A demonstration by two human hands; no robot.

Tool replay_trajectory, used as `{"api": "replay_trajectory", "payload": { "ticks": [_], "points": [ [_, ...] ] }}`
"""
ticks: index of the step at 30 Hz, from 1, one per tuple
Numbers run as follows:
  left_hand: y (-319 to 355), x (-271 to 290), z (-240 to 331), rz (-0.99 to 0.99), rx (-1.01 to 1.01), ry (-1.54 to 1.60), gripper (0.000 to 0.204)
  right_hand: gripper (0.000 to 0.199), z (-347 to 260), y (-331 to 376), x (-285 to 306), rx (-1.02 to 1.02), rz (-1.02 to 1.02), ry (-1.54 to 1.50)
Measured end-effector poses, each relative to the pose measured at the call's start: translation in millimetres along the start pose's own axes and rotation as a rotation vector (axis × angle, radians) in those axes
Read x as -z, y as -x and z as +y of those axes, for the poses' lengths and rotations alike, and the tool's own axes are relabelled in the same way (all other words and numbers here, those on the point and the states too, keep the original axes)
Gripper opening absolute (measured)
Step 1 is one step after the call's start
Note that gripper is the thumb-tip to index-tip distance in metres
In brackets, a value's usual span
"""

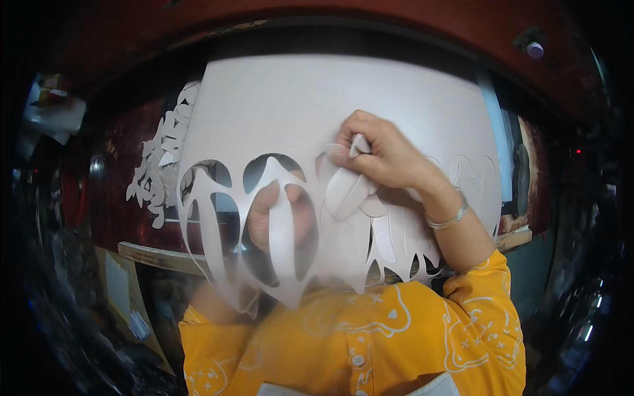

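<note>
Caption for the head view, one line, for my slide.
The right hand grips pale cut-out pieces over a large pale sheet; the left hand shows through its openings.

No words or numbers could be read. The yellow shirt at six o'clock had white lines on it. They made animal faces with little crosses for eyes, and those were pictures, not letters. The white paper at eight o'clock was too dim to read. The pale thing with a bit of red near ten o'clock was too small and blurry to read
</note>
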State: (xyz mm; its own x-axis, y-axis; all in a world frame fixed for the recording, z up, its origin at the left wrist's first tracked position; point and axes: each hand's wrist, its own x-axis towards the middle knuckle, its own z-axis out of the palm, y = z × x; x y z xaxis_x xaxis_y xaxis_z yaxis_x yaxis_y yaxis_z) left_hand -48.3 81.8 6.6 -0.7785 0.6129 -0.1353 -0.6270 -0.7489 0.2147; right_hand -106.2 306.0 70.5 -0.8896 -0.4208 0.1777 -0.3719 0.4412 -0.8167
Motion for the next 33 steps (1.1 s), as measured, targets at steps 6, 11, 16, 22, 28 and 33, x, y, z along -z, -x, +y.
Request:
{"api": "replay_trajectory", "payload": {
  "ticks": [6,11,16,22,28,33],
  "points": [
    [10,2,12,0.038,0.154,0.089,0.033,0.012,4,7,-9,-0.009,0.39,0.032],
    [20,2,5,-0.062,0.171,0.221,0.043,0.015,-27,-1,39,-0.26,0.372,-0.554],
    [22,2,-6,-0.054,0.104,0.286,0.063,0.044,-61,35,1,-0.38,-0.209,-0.07],
    [22,-17,-2,0.094,0.024,0.007,0.071,0.044,-54,45,-19,-0.418,-0.082,-0.112],
    [30,-36,-12,0.091,0.117,0.194,0.048,0.026,-72,35,38,0.239,0.434,-0.597],
    [23,-11,-18,0.182,0.303,0.209,0.045,0.018,-45,55,80,0.047,0.285,-0.76]
  ]
}}
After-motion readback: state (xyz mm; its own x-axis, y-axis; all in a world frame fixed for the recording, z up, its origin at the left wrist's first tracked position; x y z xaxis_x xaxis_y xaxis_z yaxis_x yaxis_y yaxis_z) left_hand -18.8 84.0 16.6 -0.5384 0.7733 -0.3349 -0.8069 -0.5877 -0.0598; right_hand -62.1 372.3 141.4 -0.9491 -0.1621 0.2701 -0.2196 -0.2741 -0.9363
